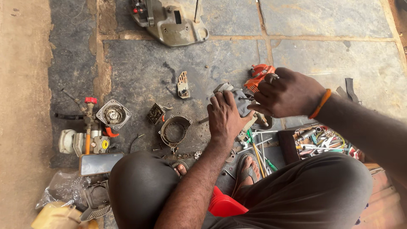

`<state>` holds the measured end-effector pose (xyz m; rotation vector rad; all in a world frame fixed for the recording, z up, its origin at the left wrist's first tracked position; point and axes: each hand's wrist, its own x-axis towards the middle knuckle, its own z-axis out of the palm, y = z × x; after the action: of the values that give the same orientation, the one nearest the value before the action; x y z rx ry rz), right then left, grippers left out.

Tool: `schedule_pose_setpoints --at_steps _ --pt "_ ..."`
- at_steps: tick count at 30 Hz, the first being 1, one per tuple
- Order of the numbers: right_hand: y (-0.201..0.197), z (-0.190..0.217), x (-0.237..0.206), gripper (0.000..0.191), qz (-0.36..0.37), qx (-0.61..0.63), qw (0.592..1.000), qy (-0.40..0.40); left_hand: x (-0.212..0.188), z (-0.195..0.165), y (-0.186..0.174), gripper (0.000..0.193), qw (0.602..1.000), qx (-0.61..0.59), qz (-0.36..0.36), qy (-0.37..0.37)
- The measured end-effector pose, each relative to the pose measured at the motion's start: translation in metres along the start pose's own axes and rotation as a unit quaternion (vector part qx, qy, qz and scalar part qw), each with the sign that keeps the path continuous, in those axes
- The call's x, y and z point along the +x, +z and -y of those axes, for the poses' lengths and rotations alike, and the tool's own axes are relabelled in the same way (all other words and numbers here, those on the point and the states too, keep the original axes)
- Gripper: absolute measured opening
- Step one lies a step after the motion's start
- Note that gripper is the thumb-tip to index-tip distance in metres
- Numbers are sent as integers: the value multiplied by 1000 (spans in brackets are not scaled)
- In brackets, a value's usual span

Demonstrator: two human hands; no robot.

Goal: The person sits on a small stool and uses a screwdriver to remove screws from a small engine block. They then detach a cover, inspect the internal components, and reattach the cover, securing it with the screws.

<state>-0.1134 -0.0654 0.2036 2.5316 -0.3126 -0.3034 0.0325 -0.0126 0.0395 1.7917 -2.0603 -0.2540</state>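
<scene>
Stone floor (169, 68) carries a grey engine block (240, 101), heavy-looking, rigid and probably oily; its body seems the safest hold. Left hand (226, 118) clamps it from above, right hand (288, 93) pinches at its top, an orange cover (259, 75) just behind.

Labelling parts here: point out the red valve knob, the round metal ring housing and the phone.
red valve knob (90, 100), head view, top of the knob
round metal ring housing (185, 123), head view, right rim
phone (101, 163), head view, screen centre

Engine block (237, 101) – dull grey cast metal; orange cover (259, 75) – glossy plastic; floor slabs (339, 55) – rough, matt stone; ring housing (174, 129) – worn metal.
</scene>
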Motion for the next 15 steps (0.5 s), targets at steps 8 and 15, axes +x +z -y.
schedule_pose_setpoints --at_steps 8,15 --pt "-7 25 3 34 52 62 980 182 2 4 4 102 1000 8 -16 0" --pt "-23 53 23 27 188 183 860 439 5 7 11 102 999 -21 26 -9"
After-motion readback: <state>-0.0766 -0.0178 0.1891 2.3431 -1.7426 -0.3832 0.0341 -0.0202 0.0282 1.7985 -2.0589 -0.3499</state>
